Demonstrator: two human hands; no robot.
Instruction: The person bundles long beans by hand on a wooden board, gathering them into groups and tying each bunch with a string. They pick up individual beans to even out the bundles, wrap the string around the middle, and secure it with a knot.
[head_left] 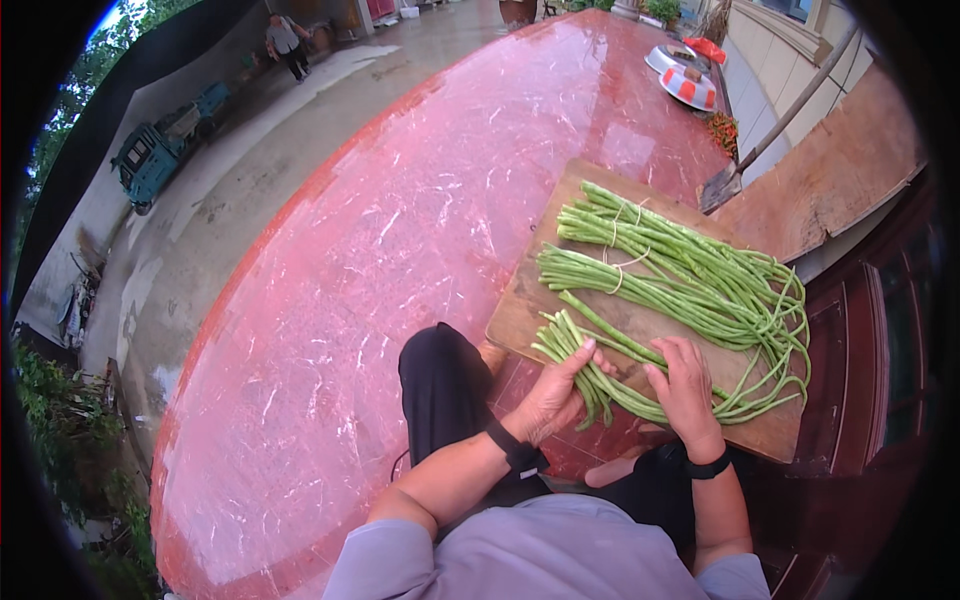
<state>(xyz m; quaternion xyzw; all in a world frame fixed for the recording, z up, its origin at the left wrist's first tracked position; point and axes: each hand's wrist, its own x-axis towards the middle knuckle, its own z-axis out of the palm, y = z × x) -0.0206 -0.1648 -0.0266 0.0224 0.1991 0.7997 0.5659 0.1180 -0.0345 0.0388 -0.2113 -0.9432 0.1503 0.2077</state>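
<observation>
My left hand (560,395) is closed round a small bunch of green long beans (556,336) at the near edge of a wooden board (522,302). Their ends stick out past the thumb. A single long bean (605,322) slants from the board to my right hand (686,388), whose bent fingers appear to grip it; the fingertips are partly hidden. Beyond my hands lie tied bundles of long beans, a nearer bundle (590,272) and a farther bundle (650,228), bound with thin pale ties. Their long tails curve round at the board's right side.
Red glossy paving (380,240) spreads to the left. At right, a shovel (722,186) leans near a plywood sheet (810,190) and a dark red door (850,350). Basins (688,90) stand far off. A person (288,45) walks near a teal three-wheeled vehicle (150,160).
</observation>
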